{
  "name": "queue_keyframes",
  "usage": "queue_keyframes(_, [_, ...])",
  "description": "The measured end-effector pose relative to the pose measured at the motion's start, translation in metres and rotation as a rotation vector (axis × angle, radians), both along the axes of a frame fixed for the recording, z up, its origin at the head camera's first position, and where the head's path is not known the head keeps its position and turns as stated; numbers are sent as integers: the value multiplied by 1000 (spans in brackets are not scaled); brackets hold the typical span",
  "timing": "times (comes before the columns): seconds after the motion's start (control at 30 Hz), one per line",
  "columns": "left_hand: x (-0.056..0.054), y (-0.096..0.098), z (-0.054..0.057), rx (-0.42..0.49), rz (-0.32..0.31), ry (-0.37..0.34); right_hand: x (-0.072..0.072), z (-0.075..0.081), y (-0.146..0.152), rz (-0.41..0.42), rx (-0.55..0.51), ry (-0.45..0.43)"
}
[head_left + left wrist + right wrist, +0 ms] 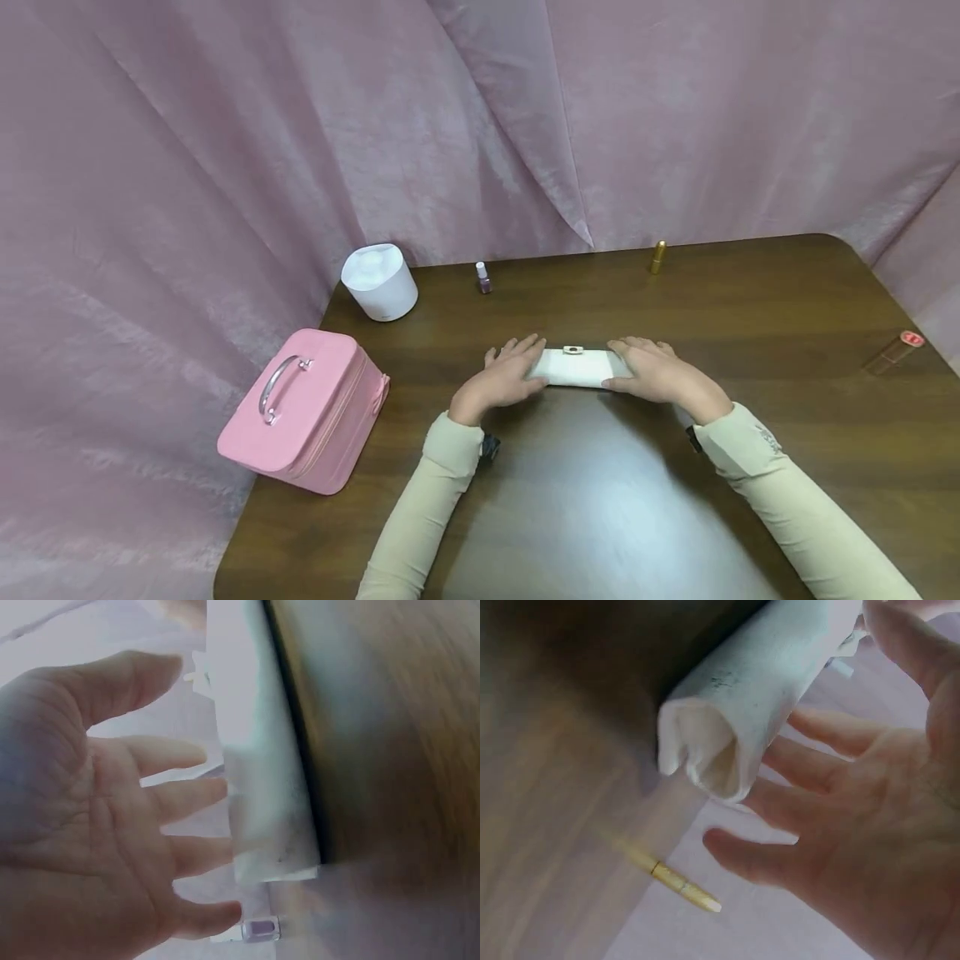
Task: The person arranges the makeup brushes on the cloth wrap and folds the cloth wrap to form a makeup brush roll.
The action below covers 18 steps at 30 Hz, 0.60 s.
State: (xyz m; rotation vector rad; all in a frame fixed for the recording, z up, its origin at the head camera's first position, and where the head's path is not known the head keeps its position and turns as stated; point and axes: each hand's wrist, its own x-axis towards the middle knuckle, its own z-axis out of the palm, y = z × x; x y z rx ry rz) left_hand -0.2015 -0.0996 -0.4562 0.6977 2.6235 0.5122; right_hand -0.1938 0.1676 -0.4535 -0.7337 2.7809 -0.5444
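Note:
A white rolled-up pouch [576, 368] with a small gold clasp [573, 350] lies crosswise on the table. At its left end is my left hand [504, 379], palm down with the fingers nearly straight. My right hand [652, 371] is over the other end, its fingers spread too. Up close in the left wrist view, the left fingertips come right up to the pouch [266, 802]. The right wrist view looks into the open end of the roll [712, 750], where curled layers show, with the right fingers extended along its side.
To the left stands a pink case [300, 408] with a silver handle. Along the back edge are a white round container [381, 283], a purple nail polish bottle [483, 279] and a gold tube [657, 258]. A red-topped tube [896, 352] stands at the right edge.

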Motion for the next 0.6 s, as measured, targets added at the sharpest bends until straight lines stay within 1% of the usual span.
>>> queue_keyframes(0.07, [-4, -4, 3, 12, 11, -14, 0, 3, 2, -8, 30, 18])
queue_keyframes(0.17, [-9, -7, 1, 12, 24, -40, -5, 2, 2, -3, 31, 24])
queue_keyframes(0.3, [-10, -6, -5, -9, 32, -48, -11, -5, 2, -4, -12, 13])
queue_keyframes(0.47, [-9, -2, -13, -35, 37, -51, -10, -13, 5, 3, -59, 10])
queue_keyframes(0.6, [-12, -3, -11, -25, 37, -54, -9, -12, 9, 3, -92, 3])
